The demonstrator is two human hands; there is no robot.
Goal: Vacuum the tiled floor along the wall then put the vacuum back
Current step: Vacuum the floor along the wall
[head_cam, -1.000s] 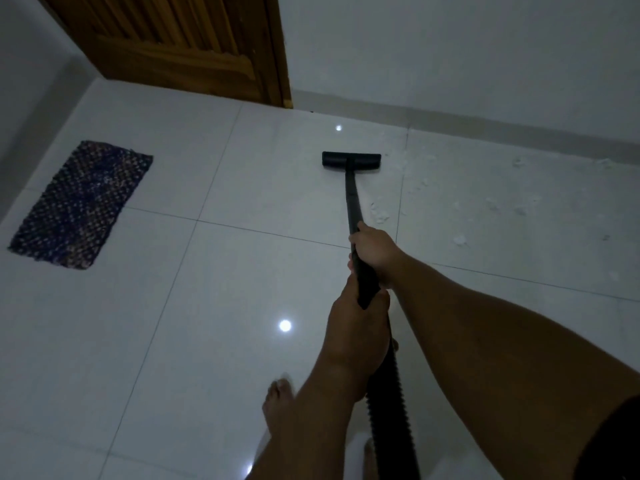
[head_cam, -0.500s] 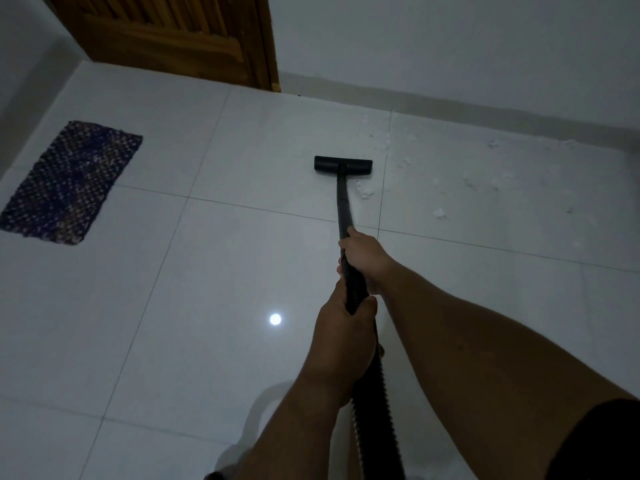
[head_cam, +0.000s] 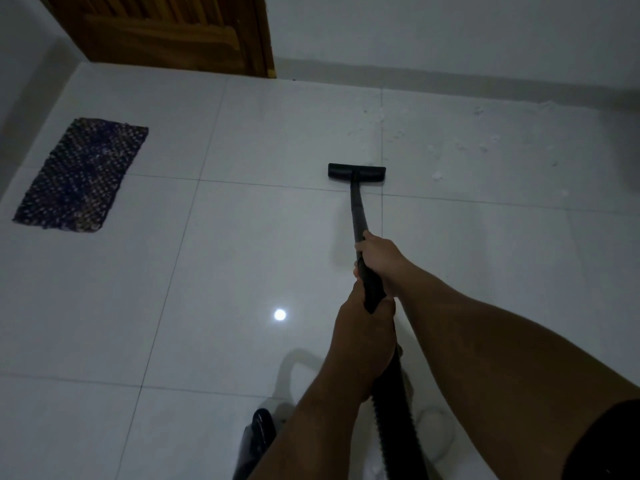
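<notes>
Head view: we grip the black vacuum wand [head_cam: 356,216] with right hand [head_cam: 381,258] and left hand [head_cam: 363,337] closed; white crumb debris [head_cam: 485,147] along the wall remains, return pending.

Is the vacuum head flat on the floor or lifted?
Flat, as far as the view shows: the head sits level on the tile with no visible gap beneath it. Both hands grip the wand.

One vacuum wand [head_cam: 356,206], one mat [head_cam: 81,174], two hands [head_cam: 379,258].
</notes>
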